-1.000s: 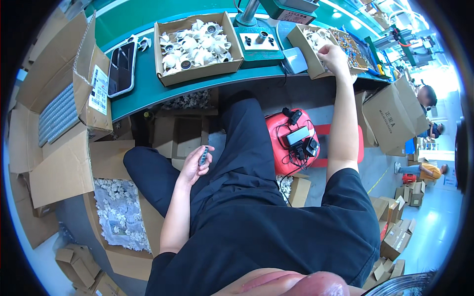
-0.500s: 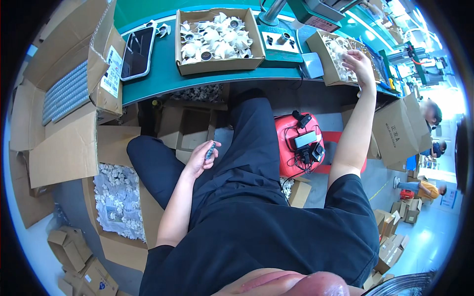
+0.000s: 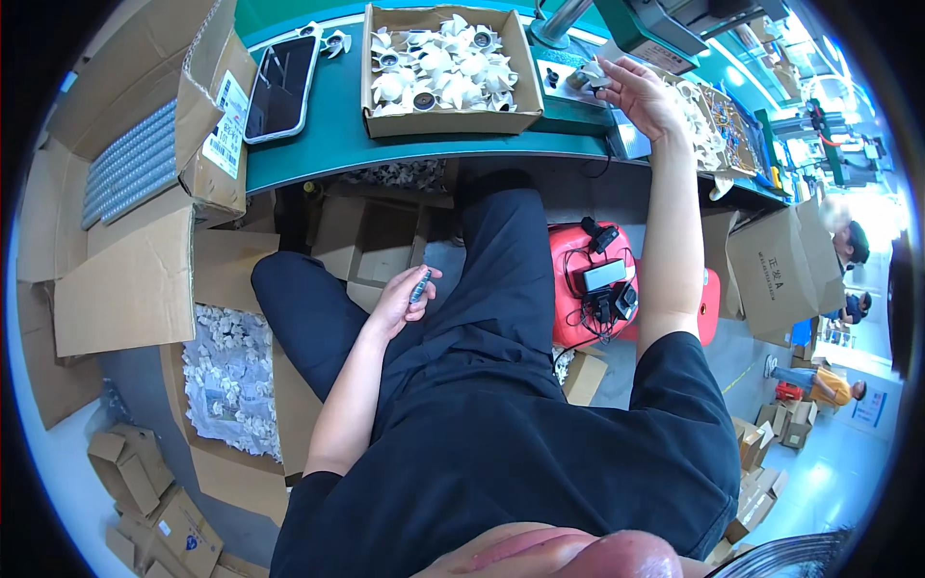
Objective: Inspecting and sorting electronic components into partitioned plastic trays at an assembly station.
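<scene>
My left hand (image 3: 407, 299) rests above my lap, its fingers closed around a short, dark grey ribbed cylinder (image 3: 421, 286). On the bench, my right hand (image 3: 644, 101) reaches to the metal fixture plate (image 3: 568, 83) under the green bench press (image 3: 647, 43). Between its fingertips is a small white fan wheel (image 3: 591, 73), partly hidden by the fingers, right beside the upright peg on the plate. Left of the fixture, a cardboard box (image 3: 453, 123) holds many white fan wheels (image 3: 448, 63) with dark hubs.
A box of white parts (image 3: 694, 111) stands beyond my right wrist. A phone (image 3: 281, 89) lies at the bench's left. An open carton (image 3: 125, 299) holds rows of grey rods (image 3: 135, 159). A red stool (image 3: 575, 323) carries cables and small devices. Several cartons and people are at the right.
My right hand has moved left from the box of white parts to the fixture, with a white fan wheel in its fingers. The left hand still holds the ribbed cylinder; the view shifted slightly.
</scene>
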A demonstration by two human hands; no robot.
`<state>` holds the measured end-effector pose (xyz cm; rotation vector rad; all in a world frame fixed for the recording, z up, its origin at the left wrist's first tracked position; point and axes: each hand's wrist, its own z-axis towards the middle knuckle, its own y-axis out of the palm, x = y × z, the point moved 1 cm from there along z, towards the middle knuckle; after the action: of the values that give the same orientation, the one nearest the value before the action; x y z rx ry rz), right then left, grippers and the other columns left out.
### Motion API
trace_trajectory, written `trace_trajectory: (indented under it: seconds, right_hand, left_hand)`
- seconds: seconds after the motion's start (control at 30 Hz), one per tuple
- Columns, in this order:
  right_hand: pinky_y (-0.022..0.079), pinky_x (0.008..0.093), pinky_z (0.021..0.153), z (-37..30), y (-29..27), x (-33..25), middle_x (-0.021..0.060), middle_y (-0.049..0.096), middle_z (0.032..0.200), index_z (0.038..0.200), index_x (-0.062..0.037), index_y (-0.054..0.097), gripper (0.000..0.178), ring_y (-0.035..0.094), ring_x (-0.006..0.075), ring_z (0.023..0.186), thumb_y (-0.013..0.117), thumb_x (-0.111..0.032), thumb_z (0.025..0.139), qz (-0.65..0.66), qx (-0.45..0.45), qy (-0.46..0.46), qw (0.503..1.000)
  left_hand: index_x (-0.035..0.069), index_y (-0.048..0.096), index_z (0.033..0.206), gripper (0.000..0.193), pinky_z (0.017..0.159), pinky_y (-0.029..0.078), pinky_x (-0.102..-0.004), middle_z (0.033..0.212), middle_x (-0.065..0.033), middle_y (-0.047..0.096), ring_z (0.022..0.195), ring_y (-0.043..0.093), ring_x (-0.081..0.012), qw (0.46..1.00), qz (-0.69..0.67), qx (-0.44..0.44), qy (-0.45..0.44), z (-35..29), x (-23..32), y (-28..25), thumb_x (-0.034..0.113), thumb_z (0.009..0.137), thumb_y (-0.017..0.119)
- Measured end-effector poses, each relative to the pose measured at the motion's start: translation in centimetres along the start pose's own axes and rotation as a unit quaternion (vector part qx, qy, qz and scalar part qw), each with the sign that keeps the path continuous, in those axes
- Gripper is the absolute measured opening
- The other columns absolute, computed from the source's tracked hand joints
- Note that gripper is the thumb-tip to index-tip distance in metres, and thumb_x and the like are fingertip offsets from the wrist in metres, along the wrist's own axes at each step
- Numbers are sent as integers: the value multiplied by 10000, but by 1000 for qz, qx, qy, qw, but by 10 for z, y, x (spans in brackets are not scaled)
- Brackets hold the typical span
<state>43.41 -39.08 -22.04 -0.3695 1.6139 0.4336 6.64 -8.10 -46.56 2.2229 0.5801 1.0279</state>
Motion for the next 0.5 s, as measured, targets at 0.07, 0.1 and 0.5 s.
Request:
trace_trajectory:
  seconds: [0.07,0.1,0.5]
  right_hand:
    - [628,308,830,1,0,-3,58,720,1029,1127,-36,698,213,713,137,908,752,-193,993,-40,9,20,999]
    - [626,317,847,2,1,-5,58,719,1043,1132,-38,702,219,703,131,945,752,-200,993,-60,5,28,998]
    - [562,253,694,12,0,-17,16,714,1033,1154,-32,691,279,662,77,856,764,-246,990,-136,21,85,987]
  left_hand:
    - [25,626,1243,353,423,303,-167,850,-13,607,531,404,-3,1000,-1,-7,2,2,0,0,339,1122,520]
    - [26,628,1241,352,424,302,-167,850,-13,607,531,405,-3,1000,0,-2,3,3,0,0,338,1122,519]
    - [27,616,1252,345,428,287,-177,841,-8,609,537,391,-12,1000,22,-10,-19,9,-3,4,326,1128,497]
